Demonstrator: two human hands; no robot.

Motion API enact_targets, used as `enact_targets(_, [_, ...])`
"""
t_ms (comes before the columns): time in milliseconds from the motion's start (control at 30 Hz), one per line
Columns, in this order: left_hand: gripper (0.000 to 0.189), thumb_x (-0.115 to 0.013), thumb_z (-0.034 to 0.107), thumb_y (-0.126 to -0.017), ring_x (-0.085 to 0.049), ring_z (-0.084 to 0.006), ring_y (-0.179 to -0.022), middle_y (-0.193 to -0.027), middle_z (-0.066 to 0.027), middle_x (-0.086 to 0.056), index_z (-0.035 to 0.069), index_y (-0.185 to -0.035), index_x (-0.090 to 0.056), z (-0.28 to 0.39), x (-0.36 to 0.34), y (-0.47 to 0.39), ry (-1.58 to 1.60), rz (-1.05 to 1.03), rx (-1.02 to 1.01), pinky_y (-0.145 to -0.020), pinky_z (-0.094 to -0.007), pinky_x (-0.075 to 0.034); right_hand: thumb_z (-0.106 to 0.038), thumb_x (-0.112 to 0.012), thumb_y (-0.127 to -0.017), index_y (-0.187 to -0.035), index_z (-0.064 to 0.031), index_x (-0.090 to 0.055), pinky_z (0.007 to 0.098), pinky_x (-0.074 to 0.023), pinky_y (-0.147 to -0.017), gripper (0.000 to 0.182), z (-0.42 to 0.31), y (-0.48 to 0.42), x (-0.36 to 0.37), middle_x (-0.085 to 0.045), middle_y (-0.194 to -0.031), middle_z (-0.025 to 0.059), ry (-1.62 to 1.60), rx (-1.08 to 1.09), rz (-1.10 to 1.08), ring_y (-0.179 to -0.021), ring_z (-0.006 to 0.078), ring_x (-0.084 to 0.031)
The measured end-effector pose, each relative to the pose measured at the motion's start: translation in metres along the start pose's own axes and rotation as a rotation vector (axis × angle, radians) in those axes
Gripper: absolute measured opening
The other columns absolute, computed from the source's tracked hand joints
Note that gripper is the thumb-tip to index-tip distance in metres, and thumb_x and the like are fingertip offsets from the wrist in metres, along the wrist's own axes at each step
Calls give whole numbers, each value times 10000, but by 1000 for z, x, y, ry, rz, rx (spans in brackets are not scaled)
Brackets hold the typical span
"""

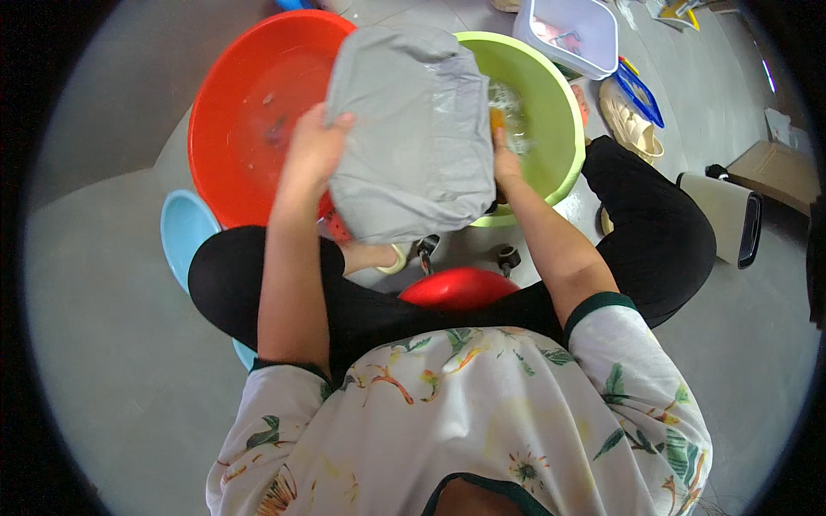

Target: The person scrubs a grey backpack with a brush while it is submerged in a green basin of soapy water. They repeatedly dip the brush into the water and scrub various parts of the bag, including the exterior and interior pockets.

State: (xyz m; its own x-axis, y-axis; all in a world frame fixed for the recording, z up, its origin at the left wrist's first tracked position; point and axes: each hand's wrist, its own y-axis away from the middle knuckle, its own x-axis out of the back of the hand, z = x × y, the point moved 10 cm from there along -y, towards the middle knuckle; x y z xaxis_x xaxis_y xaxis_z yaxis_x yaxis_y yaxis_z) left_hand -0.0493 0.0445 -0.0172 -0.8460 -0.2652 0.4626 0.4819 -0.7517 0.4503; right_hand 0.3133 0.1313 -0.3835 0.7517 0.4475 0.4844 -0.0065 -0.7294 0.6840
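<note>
A grey fabric item [406,142], boxy like a bag or storage cube, is held up across the gap between a red basin [210,148] and a light green basin [568,142]. My left hand [319,145] grips its left edge, thumb on the upper face. At its right edge is my right hand [506,161], with fingers partly hidden by the fabric. A small orange-yellow object [496,119] shows beside the right fingertips; its kind is unclear. Water with dark bits lies in the red basin, and foamy water in the green one.
A light blue basin [184,226] leans near my left knee. A red stool seat [458,289] and wheeled legs are between my knees. To the right are a clear plastic tub [571,32], a blue-rimmed lid [639,93], a cream clog [632,126], a white bin [719,216] and a cardboard box [777,171].
</note>
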Motion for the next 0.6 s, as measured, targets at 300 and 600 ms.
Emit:
enact_targets(300, [347, -543, 117, -925, -613, -195, -971, -1103, -150, -648, -72, -1216, -543, 7, 72, 11, 69, 155, 15, -883, -313, -456, -216, -345, -971, -1489, -418, -56, 503, -480, -876, 627, -84, 52, -25, -540, -1184, 265, 641, 215, 8, -1074, 387, -593])
enact_targets(600, [354, -556, 124, -919, -612, -200, -986, -1119, -154, -645, -78, -1209, -551, 6, 77, 9, 43, 185, -14, -888, -313, -455, -69, -394, -913, -1470, -469, 18, 483, -401, -1012, 800, -82, 32, -13, -488, -1321, 281, 533, 209, -85, -1210, 383, -518])
